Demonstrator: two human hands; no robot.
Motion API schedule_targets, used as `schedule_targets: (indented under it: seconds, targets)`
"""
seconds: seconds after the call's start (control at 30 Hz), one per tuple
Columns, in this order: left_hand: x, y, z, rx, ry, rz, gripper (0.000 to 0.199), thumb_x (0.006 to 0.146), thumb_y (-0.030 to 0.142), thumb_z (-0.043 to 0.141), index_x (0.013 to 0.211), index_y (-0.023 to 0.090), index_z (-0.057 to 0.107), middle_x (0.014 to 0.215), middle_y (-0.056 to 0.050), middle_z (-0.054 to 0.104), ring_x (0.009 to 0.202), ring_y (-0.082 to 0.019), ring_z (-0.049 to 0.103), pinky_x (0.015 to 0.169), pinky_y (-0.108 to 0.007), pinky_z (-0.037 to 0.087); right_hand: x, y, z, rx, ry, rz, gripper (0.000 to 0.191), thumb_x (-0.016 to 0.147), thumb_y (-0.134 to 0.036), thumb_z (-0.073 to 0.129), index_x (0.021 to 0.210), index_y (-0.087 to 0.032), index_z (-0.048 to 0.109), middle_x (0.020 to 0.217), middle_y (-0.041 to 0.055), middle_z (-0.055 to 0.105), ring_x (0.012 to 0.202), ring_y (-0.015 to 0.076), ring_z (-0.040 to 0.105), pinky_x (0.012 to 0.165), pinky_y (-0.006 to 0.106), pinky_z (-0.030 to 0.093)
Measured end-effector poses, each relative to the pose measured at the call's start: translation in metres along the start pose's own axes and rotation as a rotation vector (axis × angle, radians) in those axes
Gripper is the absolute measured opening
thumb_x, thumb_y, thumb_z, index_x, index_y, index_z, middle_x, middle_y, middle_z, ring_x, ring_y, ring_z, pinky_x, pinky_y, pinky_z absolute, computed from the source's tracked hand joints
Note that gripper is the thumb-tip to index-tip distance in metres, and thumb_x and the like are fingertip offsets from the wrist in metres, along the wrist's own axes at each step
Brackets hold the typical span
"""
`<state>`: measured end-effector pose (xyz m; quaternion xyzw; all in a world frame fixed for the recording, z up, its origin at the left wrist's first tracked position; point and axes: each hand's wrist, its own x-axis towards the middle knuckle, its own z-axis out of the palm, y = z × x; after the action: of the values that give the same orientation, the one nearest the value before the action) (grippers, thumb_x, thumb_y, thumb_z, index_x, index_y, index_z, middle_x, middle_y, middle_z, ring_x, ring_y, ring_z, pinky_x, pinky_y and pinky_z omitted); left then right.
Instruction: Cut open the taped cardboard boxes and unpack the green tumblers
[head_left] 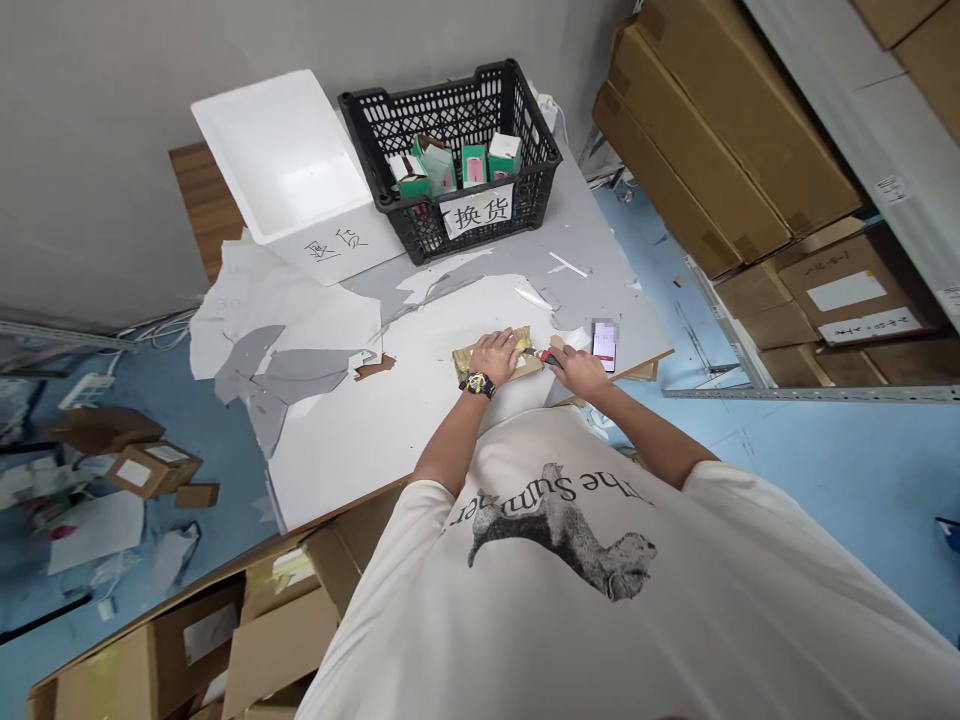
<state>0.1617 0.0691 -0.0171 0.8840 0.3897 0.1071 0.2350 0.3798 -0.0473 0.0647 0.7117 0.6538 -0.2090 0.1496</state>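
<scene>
Clock positions taken from the flat brown package [463, 366], on the white tabletop covering [337, 450]. Shows open cardboard cartons [281, 635] at 7 o'clock, below the table edge. Rests the left hand [495, 357] palm down on the package, unclenched. Grasps a red-and-black cutter [552, 358] in the right hand [583, 372], blade end at the right part of the package. Displays a lit smartphone [604, 346] at 3 o'clock. Farther off, includes a black plastic crate [409, 228] of green-and-white boxes [505, 155] at 12 o'clock, a white foam box [330, 245] at 10 o'clock and shelved brown cartons [697, 150] at 1 o'clock.
</scene>
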Motion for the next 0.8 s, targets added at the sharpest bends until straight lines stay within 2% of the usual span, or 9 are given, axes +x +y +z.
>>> schedule_targets:
  seconds: [0.1, 0.23, 0.4, 0.57, 0.8]
  targets:
    - [-0.001, 0.001, 0.000, -0.008, -0.005, -0.001, 0.052, 0.120, 0.040, 0.054, 0.162, 0.020, 0.077, 0.169, -0.020, 0.073, 0.152, -0.039, 0.071, 0.131, -0.058, 0.051, -0.006, -0.003, 0.010, -0.042, 0.026, 0.037, 0.057, 0.127, -0.044, 0.042, 0.179, -0.022, 0.052, 0.155, 0.0229, 0.073, 0.124, 0.0379, 0.078, 0.092, 0.039, 0.055]
    - [-0.002, 0.001, 0.001, -0.012, -0.008, 0.007, 0.052, 0.120, 0.039, 0.054, 0.162, 0.020, 0.077, 0.170, -0.020, 0.072, 0.152, -0.040, 0.070, 0.131, -0.059, 0.051, -0.006, -0.007, 0.022, -0.027, 0.043, 0.076, 0.060, 0.128, -0.045, 0.037, 0.182, -0.023, 0.049, 0.158, 0.0231, 0.071, 0.124, 0.0374, 0.077, 0.094, 0.039, 0.054]
    - [-0.001, -0.001, 0.003, -0.018, -0.010, 0.014, 0.052, 0.120, 0.038, 0.053, 0.163, 0.020, 0.076, 0.170, -0.020, 0.072, 0.152, -0.039, 0.071, 0.130, -0.059, 0.051, 0.001, 0.001, 0.026, -0.051, 0.074, 0.022, 0.062, 0.126, -0.041, 0.037, 0.184, -0.021, 0.048, 0.156, 0.0245, 0.072, 0.125, 0.0405, 0.073, 0.096, 0.043, 0.053]
    - [-0.002, -0.002, 0.005, -0.011, 0.010, 0.021, 0.051, 0.119, 0.037, 0.055, 0.162, 0.020, 0.078, 0.169, -0.021, 0.073, 0.151, -0.040, 0.072, 0.130, -0.059, 0.052, 0.003, 0.020, 0.017, -0.100, 0.069, -0.087, 0.063, 0.125, -0.038, 0.036, 0.184, -0.019, 0.048, 0.156, 0.0258, 0.072, 0.127, 0.0422, 0.070, 0.098, 0.046, 0.050]
    - [-0.001, 0.000, 0.003, -0.001, 0.026, 0.037, 0.049, 0.122, 0.034, 0.050, 0.157, 0.020, 0.081, 0.159, -0.019, 0.080, 0.147, -0.035, 0.076, 0.128, -0.055, 0.054, 0.039, 0.026, -0.015, -0.125, 0.066, -0.149, 0.058, 0.125, -0.038, 0.041, 0.178, -0.020, 0.056, 0.152, 0.0255, 0.073, 0.127, 0.0409, 0.069, 0.100, 0.044, 0.047]
